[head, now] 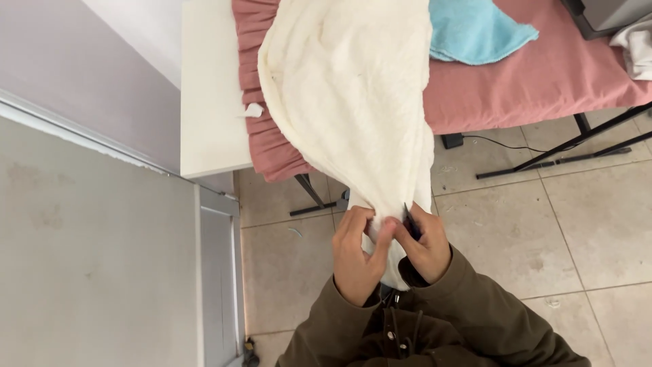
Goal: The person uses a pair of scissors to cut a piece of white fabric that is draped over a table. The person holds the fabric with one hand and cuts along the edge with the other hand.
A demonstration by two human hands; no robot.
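The cloth [346, 102] hung off the table [543, 81] down to both hands. The left hand [356, 255] lay beside the right hand [426, 248]. A towel [472, 30] lay right of the cloth.

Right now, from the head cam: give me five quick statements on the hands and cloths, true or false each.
1. Both hands grip the lower end of the cream cloth. True: the left hand and right hand pinch it together.
2. The right hand holds a small dark tool against the cloth. True, though what tool it is cannot be told.
3. The cream cloth lies wholly on the floor. False: it hangs off the pink-covered table.
4. A blue cloth lies on the pink cover. True.
5. The floor is carpeted. False: it is a pale tiled floor.
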